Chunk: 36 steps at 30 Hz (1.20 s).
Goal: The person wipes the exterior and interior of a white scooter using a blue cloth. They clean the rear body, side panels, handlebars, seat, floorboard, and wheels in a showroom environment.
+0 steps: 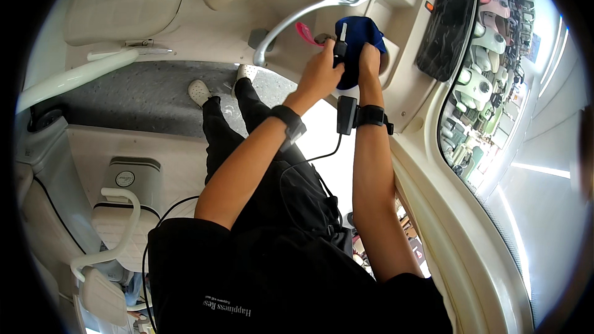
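My left hand (320, 72) is closed around the black head of a key (341, 48), with the metal blade pointing up and away. A pink tag (305, 33) shows just beyond its knuckles, beside a small metal piece; whether they are joined to the key is unclear. My right hand (370, 59) grips a dark blue cloth (357, 55), the fingers hidden in its folds. The cloth hangs before a moulded cream storage recess (392, 58) in the vehicle's front panel. A silver brake lever (297, 16) curves above my left hand.
A dark marbled panel (445, 28) sits by the windscreen, with parked vehicles (492, 37) outside. A white grab rail (79, 76) and quilted seat (125, 0) lie left. A rear seat (125, 222) is lower left. Black cable (320, 157) runs from the right wrist device (347, 115).
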Each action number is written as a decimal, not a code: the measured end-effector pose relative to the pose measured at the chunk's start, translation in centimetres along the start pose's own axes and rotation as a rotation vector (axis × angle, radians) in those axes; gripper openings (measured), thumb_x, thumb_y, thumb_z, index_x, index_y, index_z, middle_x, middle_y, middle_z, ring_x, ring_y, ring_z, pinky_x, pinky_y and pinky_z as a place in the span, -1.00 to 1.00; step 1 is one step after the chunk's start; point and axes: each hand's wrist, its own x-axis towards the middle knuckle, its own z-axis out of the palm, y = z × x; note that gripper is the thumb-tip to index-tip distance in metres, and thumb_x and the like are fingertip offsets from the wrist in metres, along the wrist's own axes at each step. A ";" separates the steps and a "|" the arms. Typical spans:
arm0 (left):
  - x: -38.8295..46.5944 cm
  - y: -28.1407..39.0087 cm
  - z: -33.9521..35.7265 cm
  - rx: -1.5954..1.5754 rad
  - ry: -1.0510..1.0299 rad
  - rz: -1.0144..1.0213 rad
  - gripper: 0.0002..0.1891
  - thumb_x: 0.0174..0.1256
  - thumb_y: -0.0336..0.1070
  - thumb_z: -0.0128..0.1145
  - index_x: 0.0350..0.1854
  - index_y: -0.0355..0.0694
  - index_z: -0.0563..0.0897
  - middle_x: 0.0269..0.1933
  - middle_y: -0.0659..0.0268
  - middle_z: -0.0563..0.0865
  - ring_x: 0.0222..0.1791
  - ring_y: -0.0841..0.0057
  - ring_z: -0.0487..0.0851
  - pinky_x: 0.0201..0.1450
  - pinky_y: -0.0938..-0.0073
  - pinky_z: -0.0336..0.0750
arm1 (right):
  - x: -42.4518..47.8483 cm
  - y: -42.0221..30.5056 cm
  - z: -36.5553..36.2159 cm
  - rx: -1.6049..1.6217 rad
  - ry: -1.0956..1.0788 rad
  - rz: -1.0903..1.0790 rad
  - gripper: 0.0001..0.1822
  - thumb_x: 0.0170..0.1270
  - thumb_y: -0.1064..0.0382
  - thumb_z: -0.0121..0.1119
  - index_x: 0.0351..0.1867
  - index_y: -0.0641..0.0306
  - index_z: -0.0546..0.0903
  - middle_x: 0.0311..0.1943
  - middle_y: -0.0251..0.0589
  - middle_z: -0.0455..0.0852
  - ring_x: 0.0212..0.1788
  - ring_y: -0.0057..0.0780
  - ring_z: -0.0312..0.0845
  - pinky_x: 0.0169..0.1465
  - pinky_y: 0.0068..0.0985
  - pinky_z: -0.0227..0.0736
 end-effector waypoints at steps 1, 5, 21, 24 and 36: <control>0.4 -0.4 -0.2 0.039 -0.024 0.010 -0.62 0.22 -0.39 0.19 0.01 -0.33 0.34 -0.28 -0.24 0.66 -0.19 -0.21 0.63 -0.19 -0.05 0.49 | -0.2 -0.1 0.0 -0.027 -0.006 -0.007 -0.48 0.15 0.15 -0.05 0.07 0.45 0.59 0.07 0.27 0.62 0.22 0.23 0.43 0.31 -0.17 0.29; -0.1 -1.6 -0.3 0.066 -0.041 0.038 -0.62 0.25 -0.38 0.19 0.01 -0.35 0.33 -0.28 -0.24 0.66 -0.17 -0.22 0.62 -0.16 -0.04 0.49 | -1.8 -1.8 -1.1 -0.343 -0.077 -0.058 -0.46 0.12 0.14 -0.05 0.07 0.43 0.60 0.07 0.28 0.62 0.19 0.20 0.47 0.30 -0.20 0.31; -1.7 -1.2 -2.0 0.113 -0.205 -0.117 -0.59 0.22 -0.36 0.21 0.07 -0.37 0.41 -0.19 -0.17 0.67 -0.09 -0.11 0.64 -0.08 0.13 0.49 | -4.2 -5.1 -1.9 -0.931 -0.213 -0.067 -0.52 0.08 0.17 -0.07 -0.05 0.32 0.71 0.00 0.15 0.70 0.12 0.13 0.58 0.22 -0.18 0.42; -0.4 -1.7 -2.4 0.162 -0.190 -0.072 -0.64 0.26 -0.33 0.21 0.02 -0.35 0.43 -0.19 -0.13 0.67 -0.12 -0.02 0.66 -0.10 0.21 0.49 | -4.0 -5.5 -1.4 -0.950 -0.202 -0.079 -0.53 0.08 0.17 -0.07 -0.06 0.32 0.71 -0.01 0.15 0.70 0.11 0.13 0.59 0.21 -0.17 0.43; -2.8 -1.3 -8.4 0.156 -0.104 -0.049 -0.62 0.44 0.00 0.03 -0.19 -0.30 0.55 -0.49 0.12 0.65 -0.43 0.23 0.68 -0.32 0.28 0.46 | -10.3 -5.3 -2.6 -0.817 0.006 -0.379 -0.78 0.02 0.31 0.03 -0.43 0.40 0.66 -0.33 0.19 0.73 -0.18 0.17 0.66 -0.08 -0.06 0.54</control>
